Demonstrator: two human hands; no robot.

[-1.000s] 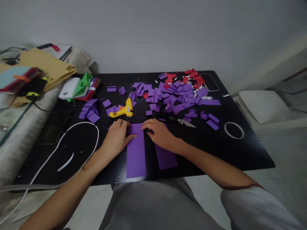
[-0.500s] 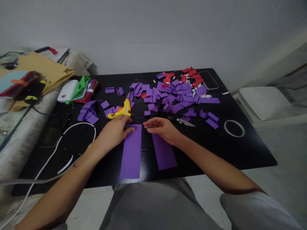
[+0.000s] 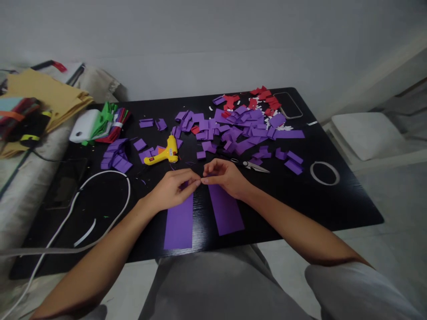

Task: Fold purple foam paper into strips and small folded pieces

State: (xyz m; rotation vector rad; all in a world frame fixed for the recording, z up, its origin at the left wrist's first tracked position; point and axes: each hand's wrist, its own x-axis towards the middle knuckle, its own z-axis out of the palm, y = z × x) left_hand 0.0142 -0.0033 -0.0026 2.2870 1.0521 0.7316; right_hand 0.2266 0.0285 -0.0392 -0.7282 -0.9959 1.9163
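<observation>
Above the upper end of one purple paper strip (image 3: pixel 179 226), my left hand (image 3: pixel 174 187) is closed, thumb against its fingers. Its fingertips meet those of my right hand (image 3: pixel 226 178), also pinched, over the upper end of a second purple strip (image 3: pixel 228 212). Anything between the fingertips is too small to make out. The strips lie side by side, their far ends partly covered by my hands. A yellow glue gun (image 3: pixel 165 154) lies just beyond my left hand. Scissors (image 3: pixel 255 166) with dark handles lie beyond my right hand.
Folded purple pieces (image 3: pixel 245 126) spread over the back of the black table, with red scraps (image 3: pixel 267 98) behind. A white cable (image 3: pixel 128 195) loops at left. Bundled colored paper (image 3: pixel 108 124) stands at back left. A pale ring (image 3: pixel 336 178) lies at right.
My left hand has come off the left strip and moved right, its fingertips meeting my right hand's. My right hand's fingers have curled into a pinch. The left strip's near end has shifted left.
</observation>
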